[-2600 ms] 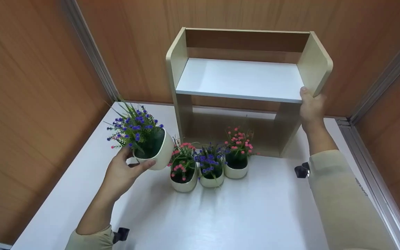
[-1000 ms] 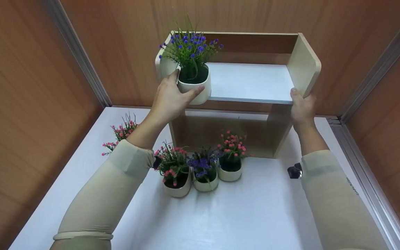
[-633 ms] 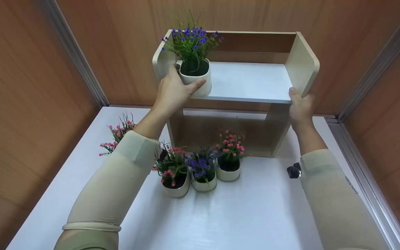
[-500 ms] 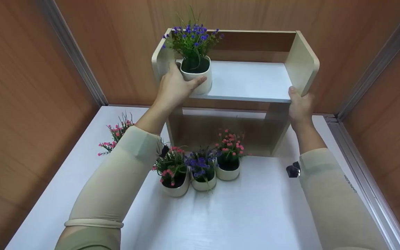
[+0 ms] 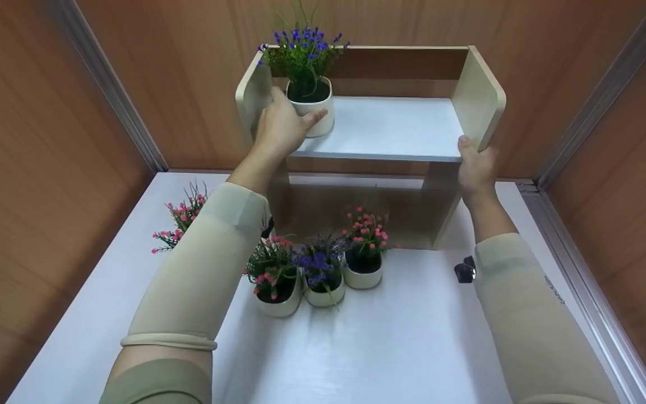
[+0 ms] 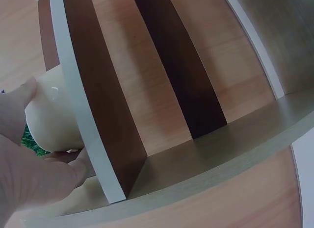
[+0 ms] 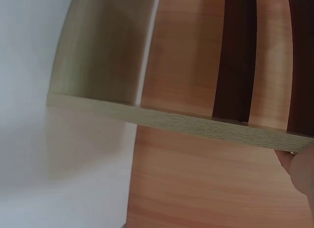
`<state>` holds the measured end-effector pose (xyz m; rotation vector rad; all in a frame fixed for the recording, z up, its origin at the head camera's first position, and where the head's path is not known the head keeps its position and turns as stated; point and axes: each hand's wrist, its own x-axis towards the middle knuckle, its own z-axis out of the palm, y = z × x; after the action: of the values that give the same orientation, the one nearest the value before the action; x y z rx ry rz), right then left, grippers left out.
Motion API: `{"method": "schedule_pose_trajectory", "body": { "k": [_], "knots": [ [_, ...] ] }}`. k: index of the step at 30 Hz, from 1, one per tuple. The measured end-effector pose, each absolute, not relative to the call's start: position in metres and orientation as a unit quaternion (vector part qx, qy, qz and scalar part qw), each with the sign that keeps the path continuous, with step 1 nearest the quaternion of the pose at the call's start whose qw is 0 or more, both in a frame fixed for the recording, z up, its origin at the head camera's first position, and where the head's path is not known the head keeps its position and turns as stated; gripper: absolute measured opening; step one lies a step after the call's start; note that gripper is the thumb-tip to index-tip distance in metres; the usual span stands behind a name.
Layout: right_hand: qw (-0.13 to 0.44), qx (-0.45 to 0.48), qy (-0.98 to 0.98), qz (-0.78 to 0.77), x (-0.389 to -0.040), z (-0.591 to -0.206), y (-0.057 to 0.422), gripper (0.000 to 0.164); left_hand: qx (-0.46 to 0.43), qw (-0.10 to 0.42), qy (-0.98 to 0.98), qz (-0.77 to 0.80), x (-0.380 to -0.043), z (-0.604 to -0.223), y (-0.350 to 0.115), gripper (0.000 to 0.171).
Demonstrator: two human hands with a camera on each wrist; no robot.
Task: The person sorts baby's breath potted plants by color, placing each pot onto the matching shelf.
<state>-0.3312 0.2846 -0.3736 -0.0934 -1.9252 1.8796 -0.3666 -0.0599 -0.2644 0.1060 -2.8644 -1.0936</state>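
My left hand (image 5: 282, 124) grips a white pot (image 5: 319, 116) of purple flowers (image 5: 305, 45) at the left end of the upper shelf board (image 5: 390, 126). In the left wrist view the thumb and fingers curl round the pot (image 6: 53, 110), whose base is at the board; whether it bears full weight there I cannot tell. My right hand (image 5: 477, 168) holds the right side panel (image 5: 483, 95) of the small shelf unit, thumb near the board's front corner. The right wrist view shows only part of that hand (image 7: 303, 171) at the panel's edge (image 7: 211, 127).
Before the unit on the white table (image 5: 356, 348) stand two pink-flowered pots (image 5: 281, 306) (image 5: 363, 278) with a purple-flowered pot (image 5: 324, 294) between them. More pink flowers (image 5: 180, 219) show behind my left sleeve. Wooden walls (image 5: 14, 168) enclose the table at the back and sides.
My left hand has carried the purple-flowered plant from beside the unit up and rightward, then back onto the upper shelf area, the pot going from tilted to upright. The right hand keeps its hold.
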Motion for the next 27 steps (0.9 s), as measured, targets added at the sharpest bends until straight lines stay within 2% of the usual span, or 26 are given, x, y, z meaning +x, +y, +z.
{"method": "schedule_pose_trajectory", "body": {
  "k": [6, 11, 14, 19, 27],
  "knots": [
    [0.236, -0.021, -0.694, 0.68, -0.336, -0.376, 0.28, 0.066, 0.036, 0.042, -0.933, -0.357, -0.368, -0.271, -0.06, 0.111],
    [0.258, 0.004, -0.684, 0.683, -0.339, -0.378, 0.279, 0.073, 0.025, 0.048, -0.93, -0.363, -0.356, -0.268, -0.06, 0.111],
    [0.26, -0.001, -0.686, 0.68, -0.339, -0.379, 0.279, 0.073, 0.01, 0.073, -0.927, -0.368, -0.342, -0.264, -0.06, 0.102],
    [0.26, -0.006, -0.688, 0.677, -0.338, -0.38, 0.279, 0.069, -0.047, 0.145, -0.903, -0.403, -0.312, -0.259, -0.064, 0.08],
    [0.246, -0.019, -0.687, 0.683, -0.337, -0.38, 0.28, 0.068, -0.124, 0.202, -0.856, -0.458, -0.259, -0.269, -0.075, 0.06]
  ]
}}
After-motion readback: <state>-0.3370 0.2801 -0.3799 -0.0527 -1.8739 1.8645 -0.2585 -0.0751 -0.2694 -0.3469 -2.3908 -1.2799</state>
